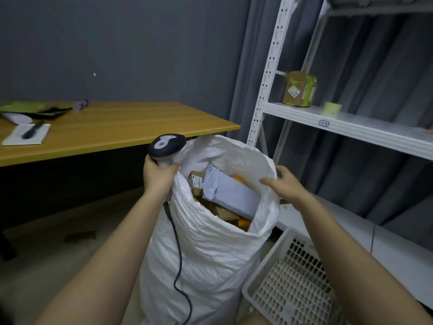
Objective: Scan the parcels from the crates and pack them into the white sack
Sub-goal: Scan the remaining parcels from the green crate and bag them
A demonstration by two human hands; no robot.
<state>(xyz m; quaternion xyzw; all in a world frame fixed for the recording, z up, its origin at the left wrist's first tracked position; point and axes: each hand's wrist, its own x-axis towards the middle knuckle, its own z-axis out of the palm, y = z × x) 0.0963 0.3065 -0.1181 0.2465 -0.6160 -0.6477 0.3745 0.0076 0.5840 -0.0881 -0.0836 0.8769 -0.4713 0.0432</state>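
Shelving (351, 123) far right, bench (117, 127) far left. White sack (210, 249) upright centre, grey parcel (232, 193) and brown boxes inside. Crate (288, 287) near right. Left hand (157, 174) grips scanner (165, 146) at sack rim; right hand (284, 186) released, fingers resting on opposite rim.

Dim, flat indoor light; soft overall focus; wide-angle bending at edges; dark shadow under table (121, 127).
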